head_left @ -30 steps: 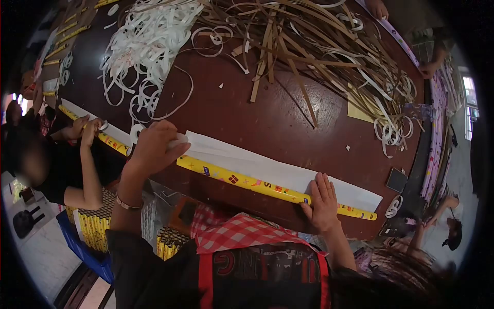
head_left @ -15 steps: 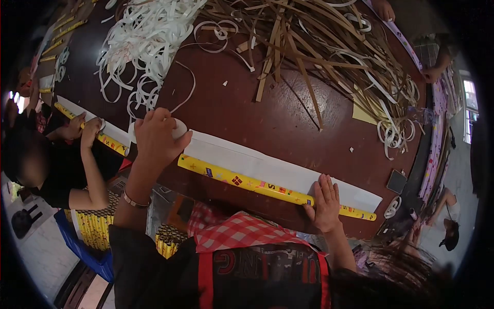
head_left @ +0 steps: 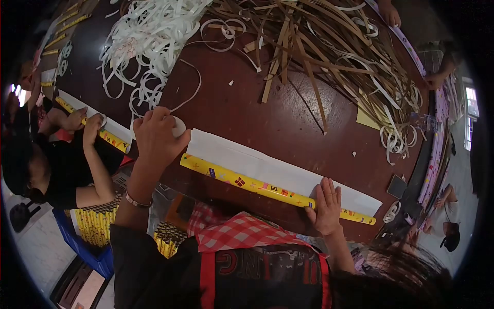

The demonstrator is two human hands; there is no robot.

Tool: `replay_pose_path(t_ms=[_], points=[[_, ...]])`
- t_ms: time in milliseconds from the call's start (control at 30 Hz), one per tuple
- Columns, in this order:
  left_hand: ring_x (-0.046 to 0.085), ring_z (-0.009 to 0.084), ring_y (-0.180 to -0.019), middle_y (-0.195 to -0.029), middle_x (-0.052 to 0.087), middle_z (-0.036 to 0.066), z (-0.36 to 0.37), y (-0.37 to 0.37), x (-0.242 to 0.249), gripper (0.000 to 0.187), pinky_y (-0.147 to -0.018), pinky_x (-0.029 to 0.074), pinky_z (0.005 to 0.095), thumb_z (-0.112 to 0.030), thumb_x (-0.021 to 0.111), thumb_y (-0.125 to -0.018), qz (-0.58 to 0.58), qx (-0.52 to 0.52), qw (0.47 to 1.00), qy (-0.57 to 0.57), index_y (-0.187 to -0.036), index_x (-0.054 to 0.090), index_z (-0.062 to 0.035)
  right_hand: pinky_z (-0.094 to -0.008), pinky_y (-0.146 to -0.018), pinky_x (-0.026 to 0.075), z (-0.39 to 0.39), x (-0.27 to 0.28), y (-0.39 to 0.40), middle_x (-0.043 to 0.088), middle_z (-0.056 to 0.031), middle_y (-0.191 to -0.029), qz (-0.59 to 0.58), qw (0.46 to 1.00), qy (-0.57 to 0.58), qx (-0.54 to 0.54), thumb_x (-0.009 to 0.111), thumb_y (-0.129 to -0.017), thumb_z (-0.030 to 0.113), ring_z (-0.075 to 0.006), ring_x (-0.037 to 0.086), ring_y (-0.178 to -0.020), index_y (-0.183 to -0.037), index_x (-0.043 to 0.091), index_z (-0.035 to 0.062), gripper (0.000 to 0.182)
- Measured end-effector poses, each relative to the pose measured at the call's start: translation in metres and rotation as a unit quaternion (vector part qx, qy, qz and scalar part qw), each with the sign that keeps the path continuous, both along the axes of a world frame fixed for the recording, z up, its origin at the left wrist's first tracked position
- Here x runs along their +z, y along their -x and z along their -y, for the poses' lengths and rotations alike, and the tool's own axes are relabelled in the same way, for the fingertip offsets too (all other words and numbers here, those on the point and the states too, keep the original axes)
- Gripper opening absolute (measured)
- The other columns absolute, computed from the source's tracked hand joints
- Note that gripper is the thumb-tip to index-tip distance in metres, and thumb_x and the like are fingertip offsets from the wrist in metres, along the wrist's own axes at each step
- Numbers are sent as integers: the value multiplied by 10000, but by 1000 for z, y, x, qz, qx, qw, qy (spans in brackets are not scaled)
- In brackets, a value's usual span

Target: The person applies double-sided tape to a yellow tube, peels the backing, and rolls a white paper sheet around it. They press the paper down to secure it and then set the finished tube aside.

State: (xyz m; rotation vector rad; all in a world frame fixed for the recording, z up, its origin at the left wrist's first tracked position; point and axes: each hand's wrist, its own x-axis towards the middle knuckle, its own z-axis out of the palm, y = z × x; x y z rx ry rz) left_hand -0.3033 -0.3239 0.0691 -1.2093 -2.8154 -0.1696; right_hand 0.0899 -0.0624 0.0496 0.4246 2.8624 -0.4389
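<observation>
A yellow printed wrapping-paper roll (head_left: pixel 247 183) lies across the table's near edge, partly unrolled, its white underside (head_left: pixel 257 160) showing as a long flap on the far side. My right hand (head_left: pixel 326 207) rests on the roll toward its right end, fingers stretched out flat. At the left end, my left hand (head_left: pixel 157 135) is closed around a white rounded thing (head_left: pixel 178 126) that looks like a roll of tape; the hand covers most of it. It is held by the upper left corner of the paper.
White strips (head_left: pixel 149 41) and brown strips (head_left: pixel 309 56) are heaped on the dark table (head_left: pixel 226 108). A co-worker (head_left: pixel 72 165) at left handles another yellow roll (head_left: pixel 114 140). Finished-looking yellow rolls (head_left: pixel 95 226) fill a blue crate (head_left: pixel 77 247). Another person's hand (head_left: pixel 437 80) is at right.
My hands and the paper roll stay almost in place. The view has shifted slightly, and the co-worker at left has moved their head.
</observation>
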Motion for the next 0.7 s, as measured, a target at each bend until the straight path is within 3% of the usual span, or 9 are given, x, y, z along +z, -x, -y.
replay_pose_path(t_ms=[300,367,567,700], points=[[565,220,-855,-910,568,0,5,1,-5,412,-775,369,430,-478,771,-615,-3,1,1000,11,-692,663,-88,-587,-1124,135,0,-2,-2,297,-199,-1516,-5,1000,-6,4,600,-856,424,-374,266,-1412,-1356,443,4,671],[554,223,-924,-954,570,0,6,-1,0,470,-819,362,470,-525,773,-596,56,13,997,43,-735,678,-86,-589,-1123,134,0,-1,-2,305,-202,-1511,-5,1000,-5,3,597,-858,423,-375,269,-1411,-1352,446,3,666],[526,242,-1045,-1081,568,16,1,-5,0,549,-928,313,603,-549,784,-572,59,54,994,81,-825,688,-72,-597,-1121,131,1,-1,-1,321,-207,-1502,0,1000,-6,-2,603,-854,411,-378,279,-1406,-1341,454,-5,658],[523,291,-1081,-1160,556,50,-1,-12,-4,597,-946,290,636,-550,803,-564,63,83,992,69,-857,676,-45,-604,-1118,127,0,-2,-1,313,-206,-1507,-6,1000,-6,1,619,-841,407,-374,278,-1407,-1335,457,-7,665]])
